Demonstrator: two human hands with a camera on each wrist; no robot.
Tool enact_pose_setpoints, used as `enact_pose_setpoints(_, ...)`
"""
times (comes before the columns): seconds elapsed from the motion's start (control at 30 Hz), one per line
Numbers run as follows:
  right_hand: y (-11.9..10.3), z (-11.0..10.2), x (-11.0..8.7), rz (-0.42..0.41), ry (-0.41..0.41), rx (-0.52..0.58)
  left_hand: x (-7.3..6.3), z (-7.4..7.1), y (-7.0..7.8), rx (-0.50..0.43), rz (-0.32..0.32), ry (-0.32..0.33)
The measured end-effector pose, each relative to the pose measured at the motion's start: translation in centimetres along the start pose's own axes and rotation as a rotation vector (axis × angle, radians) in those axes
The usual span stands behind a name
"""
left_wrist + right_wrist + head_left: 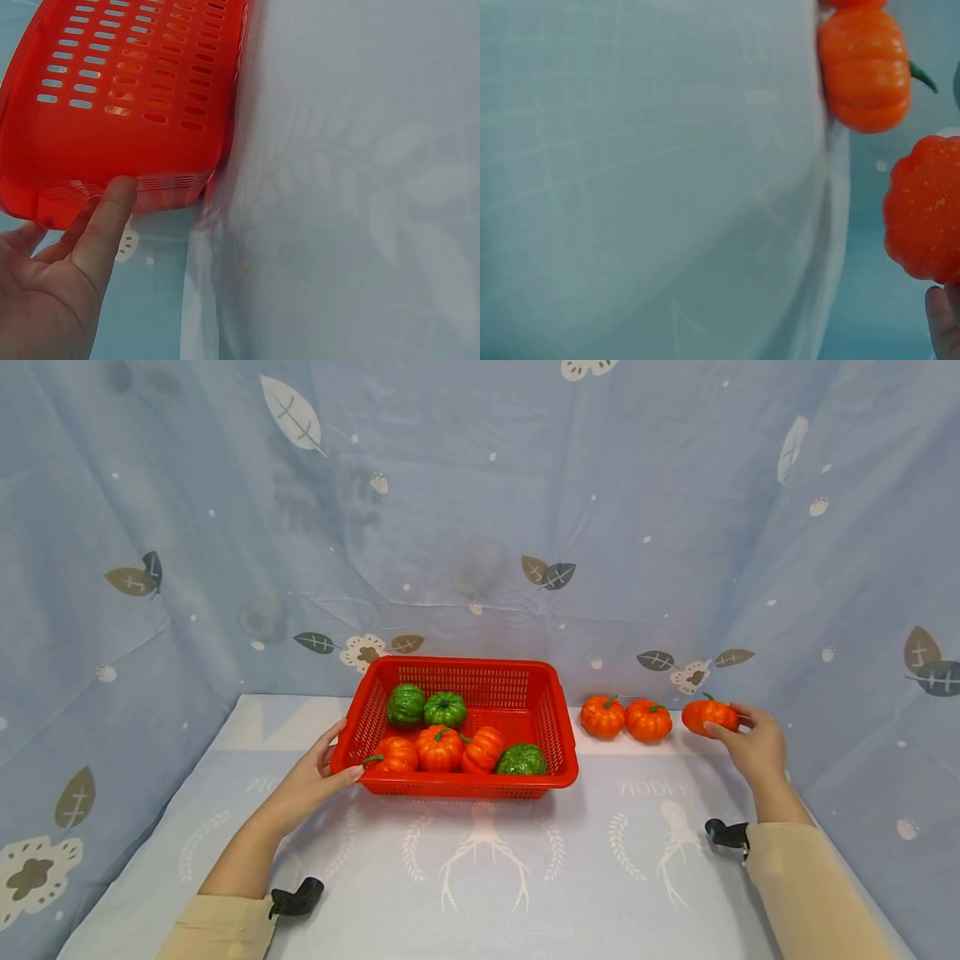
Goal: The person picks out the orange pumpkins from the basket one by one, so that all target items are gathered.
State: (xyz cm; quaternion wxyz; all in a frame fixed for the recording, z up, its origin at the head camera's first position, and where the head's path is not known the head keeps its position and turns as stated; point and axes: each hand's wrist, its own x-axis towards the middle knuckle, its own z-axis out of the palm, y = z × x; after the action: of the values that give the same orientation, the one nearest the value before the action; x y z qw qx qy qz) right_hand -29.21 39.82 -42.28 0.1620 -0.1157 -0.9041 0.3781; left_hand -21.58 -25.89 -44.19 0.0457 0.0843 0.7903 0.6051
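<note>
Closest to me are two cream sleeves (813, 893), one on each arm, and by each cuff a black fitting (297, 897), two in all. From the left sleeve the left hand (315, 781) reaches to one red basket (468, 782), its thumb on the near left corner and its other fingers round the left end, partly closed, so it has hold of the rim.

I count six pumpkins in that basket: three orange pumpkins (440, 749) and three green pumpkins (446, 710). Two of the green ones sit side by side at the back left; the third lies at the front right, ending a row that starts with the three orange ones.

To the basket's right, two more orange pumpkins (648, 721) stand next to each other on the white cloth (555, 860). Past them, near the far edge, the right hand (757, 747) pinches a single orange pumpkin (701, 717) between thumb and fingers, opened about as wide as the fruit; whether the cloth bears it, I can't tell.

Behind hangs one blue patterned curtain (450, 527).
</note>
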Motion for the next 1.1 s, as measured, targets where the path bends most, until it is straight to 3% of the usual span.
enact_pose_setpoints(0.23,0.6,1.1,1.4,-0.07,-0.02,-0.029,0.1,0.0,-0.2,-0.002,0.011,-0.001)
enact_pose_setpoints(0.63,1.3,1.5,2.1,-0.091,-0.072,-0.075,0.0,0.0,-0.1,-0.017,0.0,0.002)
enact_pose_setpoints(0.83,1.9,1.5,1.7,-0.055,-0.103,-0.064,-0.1,0.1,0.2,-0.027,0.002,-0.001)
enact_pose_setpoints(1.1,1.6,1.4,1.0,0.055,-0.096,-0.038,-0.3,0.1,0.4,-0.042,0.008,-0.003)
